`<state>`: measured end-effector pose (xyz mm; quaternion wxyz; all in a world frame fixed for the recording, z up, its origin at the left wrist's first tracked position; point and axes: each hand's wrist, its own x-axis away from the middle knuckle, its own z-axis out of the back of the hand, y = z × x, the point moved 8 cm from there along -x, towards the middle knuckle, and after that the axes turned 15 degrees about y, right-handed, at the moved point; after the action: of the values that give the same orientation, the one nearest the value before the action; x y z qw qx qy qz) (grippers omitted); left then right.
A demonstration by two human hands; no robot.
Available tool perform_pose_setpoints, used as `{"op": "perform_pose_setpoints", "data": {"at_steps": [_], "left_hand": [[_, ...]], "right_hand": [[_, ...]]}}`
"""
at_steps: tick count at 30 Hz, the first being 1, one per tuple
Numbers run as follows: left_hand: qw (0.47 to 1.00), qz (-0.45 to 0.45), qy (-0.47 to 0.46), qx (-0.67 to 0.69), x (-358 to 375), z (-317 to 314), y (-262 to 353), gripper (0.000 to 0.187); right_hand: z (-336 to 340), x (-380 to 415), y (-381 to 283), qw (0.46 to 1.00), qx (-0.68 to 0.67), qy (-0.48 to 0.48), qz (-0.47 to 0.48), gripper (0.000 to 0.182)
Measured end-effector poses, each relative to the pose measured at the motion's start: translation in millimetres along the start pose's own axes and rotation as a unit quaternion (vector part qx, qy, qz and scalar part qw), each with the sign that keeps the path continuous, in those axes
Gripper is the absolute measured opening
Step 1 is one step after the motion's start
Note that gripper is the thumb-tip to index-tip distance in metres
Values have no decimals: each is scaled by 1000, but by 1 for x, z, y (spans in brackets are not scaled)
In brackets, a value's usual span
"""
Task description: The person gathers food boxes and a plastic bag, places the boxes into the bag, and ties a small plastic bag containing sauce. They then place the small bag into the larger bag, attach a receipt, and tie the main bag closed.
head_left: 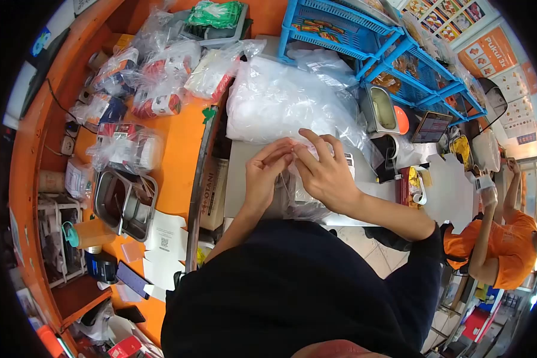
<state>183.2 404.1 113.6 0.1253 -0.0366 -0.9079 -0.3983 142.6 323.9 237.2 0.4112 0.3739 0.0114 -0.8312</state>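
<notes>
My left hand [267,173] is closed in a pinch, with its fingertips close against those of my right hand [325,170]. The right thumb and forefinger pinch at the same spot while its other fingers are bent and apart. Whatever lies between the fingertips is too small to make out. Under my hands sits a package wrapped in clear plastic [304,197], partly covered by the right hand. Just beyond my fingers, a big clear plastic bag with white contents [274,98] lies on the grey worktop [244,158].
Left, an orange counter [176,143] holds bagged packs [125,146], a steel container [125,203] and a phone [132,280]. Blue racks [394,59] stand at the back right, near a steel tub [383,110]. A person in orange [507,250] works at far right.
</notes>
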Motion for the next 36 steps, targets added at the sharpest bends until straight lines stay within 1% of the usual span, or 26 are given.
{"op": "perform_pose_setpoints", "data": {"at_steps": [1, 2, 4, 5, 7, 8, 10, 11, 12, 13, 14, 15, 16, 17, 19, 20, 21, 23, 24, 26, 28, 31, 33, 36], "left_hand": [[1000, -23, 6, -8, 0, 0, 1, 41], [1000, -20, 6, -9, 1, 0, -1, 41], [998, -69, -15, 2, 2, -4, 4, 29], [998, -67, -17, 2, 3, -5, 2, 29], [995, -75, -24, 54, 4, -7, 4, 29], [995, -75, -22, 55, 4, -7, 4, 29], [997, -49, -30, 49, 5, -7, 2, 37], [997, -48, -28, 48, 5, -5, 2, 37], [996, -59, -40, 46, 5, -4, 1, 38], [995, -71, -52, 43, 5, -4, 1, 38], [995, -71, -51, 44, 4, -2, -1, 38], [995, -70, -59, 35, 4, 0, -5, 39], [995, -67, -66, 25, 4, 2, -7, 39], [996, -65, -64, 23, 4, 5, -5, 39], [996, -23, -79, -46, 6, 5, -8, 44], [996, -18, -79, -48, 6, 4, -8, 44], [997, -20, -69, -27, 7, 5, -6, 48], [998, -18, -60, -8, 8, 6, -8, 52], [998, -27, -47, 10, 8, 8, -9, 55], [998, -34, -35, 26, 10, 8, -8, 58], [999, -40, -5, 34, 11, 7, -2, 59], [998, -26, 14, 48, 9, 7, -4, 59], [999, -29, 13, 43, 7, 8, -6, 58], [999, -37, 14, 31, 6, 9, -7, 55]], "right_hand": [[2, -3, -3, 999, 20, -38, 25, 16], [7, -5, -3, 999, 21, -40, 23, 16], [13, -9, -2, 998, 24, -57, 18, 16], [18, -12, -2, 998, 26, -59, 17, 16], [33, -19, 3, 999, 10, -23, -39, 18], [31, -17, 1, 999, 9, -25, -37, 18], [21, -6, 4, 984, -119, -5, -136, 20], [14, -1, 2, 983, -121, -7, -137, 20], [4, 8, 14, 946, -217, 15, -242, 24], [-7, 17, 23, 888, -307, 37, -342, 30], [-11, 18, 17, 888, -307, 37, -341, 30], [-13, 27, 20, 822, -348, 97, -441, 28], [-17, 41, 24, 738, -381, 156, -534, 26], [-22, 47, 23, 736, -382, 155, -536, 26], [-22, 59, 24, 764, -328, 182, -525, 17], [-20, 58, 25, 755, -322, 195, -536, 14], [-19, 57, 27, 754, -320, 195, -540, 14], [-10, 46, 27, 800, -286, 208, -484, 19], [-10, 48, 27, 799, -285, 207, -488, 19], [-2, 43, 22, 833, -258, 225, -435, 22], [-1, 45, 21, 837, -252, 227, -429, 23], [1, 44, 19, 847, -242, 236, -410, 24], [2, 42, 20, 852, -239, 243, -398, 24], [0, 39, 21, 862, -233, 229, -388, 25]]}}
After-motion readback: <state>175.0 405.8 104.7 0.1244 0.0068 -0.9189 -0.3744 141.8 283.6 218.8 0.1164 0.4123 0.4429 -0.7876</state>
